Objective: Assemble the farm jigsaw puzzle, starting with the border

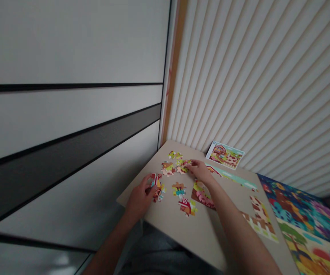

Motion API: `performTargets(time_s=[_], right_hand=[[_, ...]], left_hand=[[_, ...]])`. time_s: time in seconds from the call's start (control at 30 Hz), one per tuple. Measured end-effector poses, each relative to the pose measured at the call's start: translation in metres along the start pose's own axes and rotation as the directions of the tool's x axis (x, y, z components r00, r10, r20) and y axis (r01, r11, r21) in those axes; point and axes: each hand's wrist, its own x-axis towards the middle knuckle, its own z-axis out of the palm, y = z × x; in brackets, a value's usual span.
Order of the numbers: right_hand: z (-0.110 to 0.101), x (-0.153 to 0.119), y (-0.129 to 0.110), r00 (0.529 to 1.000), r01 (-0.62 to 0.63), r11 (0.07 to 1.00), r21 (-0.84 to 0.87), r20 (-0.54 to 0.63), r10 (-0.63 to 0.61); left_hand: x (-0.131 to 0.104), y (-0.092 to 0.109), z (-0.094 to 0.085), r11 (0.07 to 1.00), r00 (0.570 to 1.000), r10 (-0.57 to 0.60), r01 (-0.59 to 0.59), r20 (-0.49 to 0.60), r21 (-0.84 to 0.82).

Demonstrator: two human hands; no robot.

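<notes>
Hands [140,196] apart, fingers [194,164] curled over pieces [183,165]

No legible text, brand, number or sign. Picture card [225,155] against the pleated blind: small blue mark at its upper left corner, too small to read. Puzzle pieces on the surface: printed pictures only, no wording made out. Colourful illustrated sheets [305,206] at the right: no readable lettering. White panels with dark strips, left: no label legible.
</notes>
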Motion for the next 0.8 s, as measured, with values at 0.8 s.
performTargets(time_s=[0.8], right_hand=[[0.014, -0.209, -0.035, 0.899, 0.434, 0.805, -0.406, 0.128, -0.419]], left_hand=[[0.002, -0.013, 0.002, 0.993, 0.980, 0.079, -0.061, -0.181, 0.101]])
